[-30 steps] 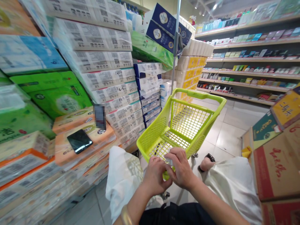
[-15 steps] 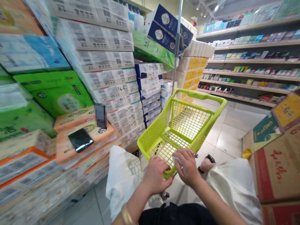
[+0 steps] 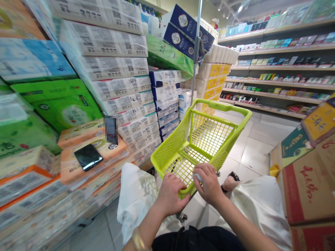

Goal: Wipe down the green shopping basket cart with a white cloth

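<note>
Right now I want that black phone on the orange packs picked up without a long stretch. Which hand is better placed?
Left, probably. The left hand grips the green basket rim on the phone's side; the right hand, pinching something small, would have to cross over.

Cart basket (image 3: 209, 136) stands directly ahead, on the floor (image 3: 251, 153). Left hand (image 3: 170, 195) and right hand (image 3: 208, 184) sit side by side on its near rim. Stacked tissue packs (image 3: 115, 87) rise to the left; a phone (image 3: 88, 157) lies on a lower pack there. Cartons (image 3: 309, 174) stand to the right. Shelves (image 3: 274, 83) run behind the basket, far right. A pole (image 3: 196, 52) rises behind the basket.
</note>
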Motion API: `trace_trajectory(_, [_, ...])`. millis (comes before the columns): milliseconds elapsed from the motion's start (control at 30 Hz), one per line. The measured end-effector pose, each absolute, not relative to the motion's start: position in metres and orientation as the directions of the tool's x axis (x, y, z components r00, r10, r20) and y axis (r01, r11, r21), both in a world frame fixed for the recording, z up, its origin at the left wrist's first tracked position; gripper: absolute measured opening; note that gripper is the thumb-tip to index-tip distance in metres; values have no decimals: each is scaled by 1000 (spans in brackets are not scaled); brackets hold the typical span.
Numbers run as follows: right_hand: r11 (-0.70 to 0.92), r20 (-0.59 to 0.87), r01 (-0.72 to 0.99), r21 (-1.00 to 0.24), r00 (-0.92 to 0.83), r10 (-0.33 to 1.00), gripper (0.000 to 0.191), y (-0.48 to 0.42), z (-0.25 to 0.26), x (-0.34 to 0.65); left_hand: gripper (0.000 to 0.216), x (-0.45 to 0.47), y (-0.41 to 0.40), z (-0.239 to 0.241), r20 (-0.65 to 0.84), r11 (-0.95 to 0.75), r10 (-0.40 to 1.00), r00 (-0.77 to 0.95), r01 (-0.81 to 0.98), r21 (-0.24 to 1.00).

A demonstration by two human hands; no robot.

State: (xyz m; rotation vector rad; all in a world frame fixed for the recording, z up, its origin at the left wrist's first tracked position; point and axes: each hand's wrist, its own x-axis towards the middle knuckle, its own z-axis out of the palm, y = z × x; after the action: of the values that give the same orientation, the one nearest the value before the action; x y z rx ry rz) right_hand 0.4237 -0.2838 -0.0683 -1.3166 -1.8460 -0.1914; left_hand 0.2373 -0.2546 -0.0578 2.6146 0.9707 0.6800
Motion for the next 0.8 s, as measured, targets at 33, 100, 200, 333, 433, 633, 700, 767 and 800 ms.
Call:
trace_trajectory(33, [483, 690, 816, -318, -150, 708, 11, -288, -69, 416, 16, 237, -254, -58, 338, -739, 669, 662, 545, 396])
trace_trajectory(100, [554, 676, 777, -299, -237, 698, 11, -292, -70, 405, 16, 236, -254, -59, 342, -742, 667, 661, 546, 389])
trace_trajectory(200, [554, 665, 782, -286, -254, 703, 9, -285, -69, 412, 16, 233, -253, -58, 323, -740, 666, 672, 544, 396])
trace_trajectory(333, [392, 704, 858, -332, -52, 709, 10, -270, -64, 430, 17, 233, -252, -57, 319, -737, 668, 672, 537, 411])
trace_trajectory(433, [408, 684, 853, -326, -85, 725, 12, -274, -62, 416, 17, 235, -252, -58, 326, -738, 667, 670, 538, 406])
trace_trajectory(633, [504, 667, 824, -258, -225, 710, 15, -281, -65, 404, 15, 235, -253, -59, 330, -750, 654, 680, 526, 402])
trace_trajectory(700, [443, 690, 849, -286, -138, 711, 15, -274, -64, 420, 15, 234, -253, -58, 328, -752, 651, 685, 522, 402])
trace_trajectory(767, [375, 702, 865, -333, -38, 711, 14, -269, -61, 432, 15, 234, -253, -57, 332, -752, 651, 683, 520, 404])
trace_trajectory(800, [356, 699, 867, -349, -12, 715, 14, -269, -60, 432, 15, 234, -253, -57, 333, -752, 651, 682, 520, 406])
